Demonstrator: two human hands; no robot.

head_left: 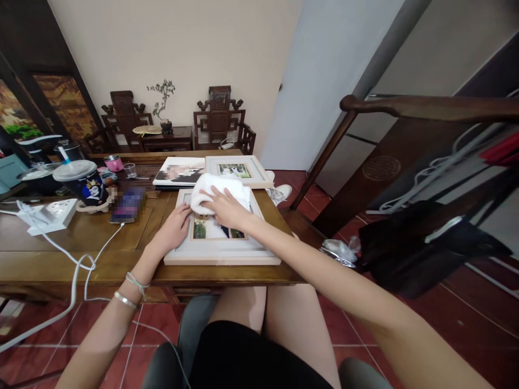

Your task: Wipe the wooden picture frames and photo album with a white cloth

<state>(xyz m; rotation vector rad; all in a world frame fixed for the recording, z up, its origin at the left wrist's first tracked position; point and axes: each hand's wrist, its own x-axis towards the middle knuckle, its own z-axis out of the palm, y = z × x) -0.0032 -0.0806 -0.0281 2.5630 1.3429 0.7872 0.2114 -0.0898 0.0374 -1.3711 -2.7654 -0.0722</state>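
Note:
A light wooden picture frame (pixel 211 259) with a pale mat and a photo (pixel 203 229) lies flat on the table in front of me. My left hand (pixel 175 229) holds its left side, fingers over the border. On the upper part of the frame is a bunched white cloth (pixel 203 189). My right hand (pixel 225 206) grips this cloth from above with fingers spread across it, pressing it against the frame. The cloth and my right hand hide part of the photo.
Behind lie another framed photo (pixel 251 162) and a white-covered picture panel (pixel 178 162). Leftward on the table (pixel 133 265) are a phone (pixel 127 205) on a cable, a lidded cup (pixel 83 183), a power strip (pixel 60 213) and a small glass (pixel 130 171). A wooden chair (pixel 381 162) stands right.

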